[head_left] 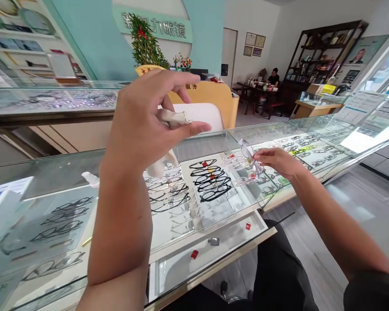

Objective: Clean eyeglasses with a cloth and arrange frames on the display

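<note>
My left hand (142, 116) is raised over the glass counter, thumb and forefinger apart. Its other fingers are curled around a crumpled white cloth (175, 119), part of which hangs below the palm. Between the fingertips of my right hand (280, 162) is a pair of clear-framed eyeglasses (247, 151), held tilted above the counter. Beneath them lie more clear-framed glasses (244, 180) with a red tag. Left of these, several black-framed glasses (212, 181) form a column, and other thin-framed glasses (170, 194) lie partly behind my left forearm.
A pulled-out drawer (227, 255) at the front holds small red tags (194, 254) and a grey piece (214, 241). The glass counter (214, 222) runs across. Behind it stand a white chair (210, 114) and a wooden desk (230, 103). A person (273, 77) sits at a far table.
</note>
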A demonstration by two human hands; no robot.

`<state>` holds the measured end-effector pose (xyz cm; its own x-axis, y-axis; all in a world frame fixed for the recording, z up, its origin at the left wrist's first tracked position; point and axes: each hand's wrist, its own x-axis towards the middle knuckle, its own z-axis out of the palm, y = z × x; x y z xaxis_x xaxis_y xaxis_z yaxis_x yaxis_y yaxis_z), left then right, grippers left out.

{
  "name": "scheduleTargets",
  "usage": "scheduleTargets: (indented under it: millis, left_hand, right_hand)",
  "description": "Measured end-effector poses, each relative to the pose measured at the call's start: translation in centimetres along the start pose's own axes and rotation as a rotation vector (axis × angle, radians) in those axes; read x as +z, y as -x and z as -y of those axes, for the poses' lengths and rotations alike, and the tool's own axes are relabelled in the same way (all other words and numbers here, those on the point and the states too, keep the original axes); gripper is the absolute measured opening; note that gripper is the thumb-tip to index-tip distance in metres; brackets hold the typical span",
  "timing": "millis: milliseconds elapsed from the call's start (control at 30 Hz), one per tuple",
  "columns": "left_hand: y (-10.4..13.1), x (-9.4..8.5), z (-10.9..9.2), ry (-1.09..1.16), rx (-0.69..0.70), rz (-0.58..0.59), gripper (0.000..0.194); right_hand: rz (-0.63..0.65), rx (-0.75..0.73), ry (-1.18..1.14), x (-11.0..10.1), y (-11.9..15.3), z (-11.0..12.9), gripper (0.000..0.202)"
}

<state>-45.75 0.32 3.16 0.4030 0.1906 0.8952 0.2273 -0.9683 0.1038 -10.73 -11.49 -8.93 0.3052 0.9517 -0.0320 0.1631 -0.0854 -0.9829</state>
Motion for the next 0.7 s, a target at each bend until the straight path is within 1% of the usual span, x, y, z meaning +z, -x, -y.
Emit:
scheduleTargets:
  millis: [67, 133, 200, 333, 467, 600, 700]
  left_hand:
    - [0.0, -0.3, -0.2, 0.0, 0.001, 0.002, 0.068]
    - [0.1, -0.7, -0.3, 0.007, 0.002, -0.002, 0.07]
    - [0.2, -1.1, -0.3, 0.014, 0.001, -0.007, 0.074]
    - [0.3, -1.9, -0.3, 0.008, -0.017, -0.023, 0.075]
    - [0.5, -2.5, -0.3, 0.009, -0.034, -0.047, 0.07]
    - [0.5, -2.6, -0.3, 0.012, -0.069, -0.04, 0.066]
    - [0.5, -2.6, -0.2, 0.002, -0.078, -0.03, 0.065]
  right_hand:
    - [-0.086, 0.162, -0.188, 0.3, 0.8, -2.0, 0.045]
    - [-0.11, 0.296, -0.348, 0.9, 1.6, -3.4, 0.043]
    - [-0.118, 0.367, -0.438, 1.6, 2.2, -4.4, 0.04]
    - [-0.172, 0.414, -0.594, 3.4, 3.4, -5.3, 0.035]
    - [-0.189, 0.408, -0.754, 5.3, 4.3, -5.5, 0.027]
    - [-0.23, 0.363, -0.967, 7.1, 4.3, -5.5, 0.015]
    - [-0.283, 0.367, -1.105, 8.1, 4.0, -5.6, 0.008]
